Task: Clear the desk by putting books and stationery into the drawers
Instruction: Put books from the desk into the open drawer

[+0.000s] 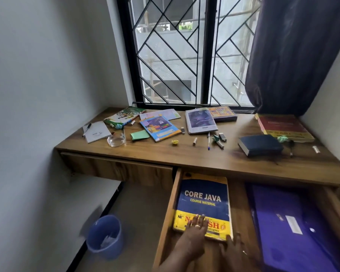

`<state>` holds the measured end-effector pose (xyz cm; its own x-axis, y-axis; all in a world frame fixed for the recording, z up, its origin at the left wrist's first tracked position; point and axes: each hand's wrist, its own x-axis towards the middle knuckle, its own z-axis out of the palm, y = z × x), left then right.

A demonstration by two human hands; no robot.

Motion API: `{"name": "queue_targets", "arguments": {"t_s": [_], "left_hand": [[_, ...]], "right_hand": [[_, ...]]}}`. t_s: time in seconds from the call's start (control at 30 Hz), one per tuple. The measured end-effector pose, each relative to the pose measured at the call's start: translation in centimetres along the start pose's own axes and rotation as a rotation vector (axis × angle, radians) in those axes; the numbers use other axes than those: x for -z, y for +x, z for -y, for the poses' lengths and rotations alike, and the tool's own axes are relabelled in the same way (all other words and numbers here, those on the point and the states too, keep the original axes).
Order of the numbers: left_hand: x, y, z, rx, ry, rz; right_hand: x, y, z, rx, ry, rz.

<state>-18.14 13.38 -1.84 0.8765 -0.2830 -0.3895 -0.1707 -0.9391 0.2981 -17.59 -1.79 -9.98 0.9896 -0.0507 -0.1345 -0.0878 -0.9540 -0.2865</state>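
Note:
A blue and yellow Core Java book [203,199] lies flat in the pulled-out drawer [168,213] under the desk [185,156]. My left hand [194,231] rests palm-down on the book's near yellow band, fingers spread. My right hand [234,250] touches the book's near right corner. Beside the book in the drawer lies a purple folder [290,224]. On the desk remain a dark blue book [260,144], a red and yellow book [283,126], a purple-covered notebook [200,120], a colourful notebook [160,128], several pens and markers.
A glass ashtray [116,139] and a white notepad with a pen [96,132] sit at the desk's left. A shut drawer [116,167] is at the left. A blue waste bin [104,236] stands on the floor. A dark curtain [294,55] hangs right of the window.

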Motion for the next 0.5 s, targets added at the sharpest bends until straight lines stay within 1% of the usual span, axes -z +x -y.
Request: {"name": "queue_targets", "arguments": {"t_s": [0.03, 0.07, 0.13, 0.17, 0.23, 0.3, 0.33, 0.4, 0.43, 0.5], "left_hand": [[1.2, 0.3, 0.7, -0.045, 0.011, -0.037], [2.4, 0.6, 1.6, -0.091, 0.023, -0.071], [4.9, 1.3, 3.8, -0.137, 0.041, -0.119], [6.1, 1.6, 5.4, -0.139, 0.040, -0.124], [8.7, 1.7, 8.9, -0.107, 0.013, -0.155], [11.6, 1.2, 12.3, -0.088, -0.087, -0.212], [13.1, 1.0, 14.2, -0.075, -0.141, -0.241], [15.3, 1.2, 18.0, -0.013, -0.235, -0.299], [16.1, 1.6, 19.8, 0.020, -0.267, -0.307], [17.3, 2.3, 22.4, 0.053, -0.317, -0.294]], "right_hand": [[-1.1, 1.1, 0.4, 0.050, -0.019, -0.144], [-1.4, 1.6, 1.5, 0.067, -0.095, -0.246], [1.0, 2.1, 5.8, 0.025, -0.049, -0.152], [2.2, 2.7, 8.3, 0.005, -0.006, -0.146], [4.7, 4.1, 13.8, -0.024, 0.019, -0.200], [6.7, 5.9, 18.6, -0.044, 0.015, -0.340], [7.1, 7.0, 21.1, -0.050, 0.044, -0.379], [8.0, 8.4, 25.7, -0.067, 0.154, -0.373], [7.9, 9.0, 27.4, -0.068, 0.167, -0.385], [8.0, 9.4, 30.2, -0.060, 0.105, -0.356]]}}
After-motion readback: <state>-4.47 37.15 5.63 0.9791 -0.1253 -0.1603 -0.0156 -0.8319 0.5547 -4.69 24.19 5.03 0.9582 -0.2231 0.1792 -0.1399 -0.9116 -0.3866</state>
